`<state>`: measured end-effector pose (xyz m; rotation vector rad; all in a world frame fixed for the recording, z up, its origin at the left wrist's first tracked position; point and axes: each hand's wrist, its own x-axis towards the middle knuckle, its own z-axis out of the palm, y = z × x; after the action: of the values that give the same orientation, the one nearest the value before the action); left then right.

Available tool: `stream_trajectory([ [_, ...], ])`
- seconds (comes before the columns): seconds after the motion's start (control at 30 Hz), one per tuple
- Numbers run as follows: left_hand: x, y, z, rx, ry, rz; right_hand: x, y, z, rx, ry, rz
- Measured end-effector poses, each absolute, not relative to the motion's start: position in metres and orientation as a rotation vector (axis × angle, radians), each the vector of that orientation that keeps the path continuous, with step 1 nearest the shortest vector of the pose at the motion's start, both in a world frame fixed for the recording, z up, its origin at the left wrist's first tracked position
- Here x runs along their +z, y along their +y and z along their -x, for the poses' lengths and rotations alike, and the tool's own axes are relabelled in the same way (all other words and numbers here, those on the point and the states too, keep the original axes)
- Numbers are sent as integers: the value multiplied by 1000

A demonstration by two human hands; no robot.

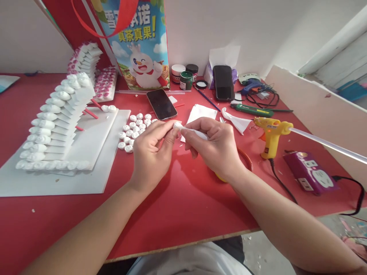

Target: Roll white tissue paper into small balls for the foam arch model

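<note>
My left hand pinches one end of a small white rolled piece over the middle of the red table. Close beside it, my right hand has its fingers closed on the same white piece, whose strip trails under the right fingers. Just left of my hands lie several small white rosettes in a group. Farther left, a stepped white model edged with white rosettes stands on a white board. Behind my hands is a white sheet.
A black phone lies behind my hands, near paint jars and a printed bag. To the right are a yellow glue gun, a green cutter, a purple power strip and a round orange-rimmed object.
</note>
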<state>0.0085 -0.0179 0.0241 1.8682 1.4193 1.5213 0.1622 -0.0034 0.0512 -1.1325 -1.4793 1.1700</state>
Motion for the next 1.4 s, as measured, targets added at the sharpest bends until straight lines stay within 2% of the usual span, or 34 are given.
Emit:
stream_trajectory([
  [0.2,19,-17,-9,1698,1394,-2407,53,-10,-158,1220,-1337,1047],
  [0.3,22,-17,-6,1633,1286,-2281,54,-8,-162,1200,-1353,1045],
  [0.47,31,-13,5,1370,1169,-1693,55,0,-171,1260,-1491,1002],
  [0.57,34,-10,10,1269,1098,-1682,55,3,-173,1272,-1543,974],
  [0.77,33,-19,-4,1479,1241,-2014,54,-3,-166,1199,-1519,978],
  [0.9,30,-23,-13,1571,1288,-1987,55,-9,-163,1104,-1508,1062],
  [0.97,29,-21,-12,1523,1272,-1907,56,-6,-165,1209,-1485,1070],
  [1.1,27,-15,-5,1436,1264,-1791,60,9,-173,1702,-1268,1051],
  [1.2,27,-14,-2,1422,1291,-1831,60,16,-177,1937,-1088,1051],
  [1.3,28,-14,-1,1415,1315,-1847,58,16,-176,1931,-1123,1023],
  [1.4,29,-15,-2,1414,1343,-1793,55,12,-174,1738,-1313,990],
])
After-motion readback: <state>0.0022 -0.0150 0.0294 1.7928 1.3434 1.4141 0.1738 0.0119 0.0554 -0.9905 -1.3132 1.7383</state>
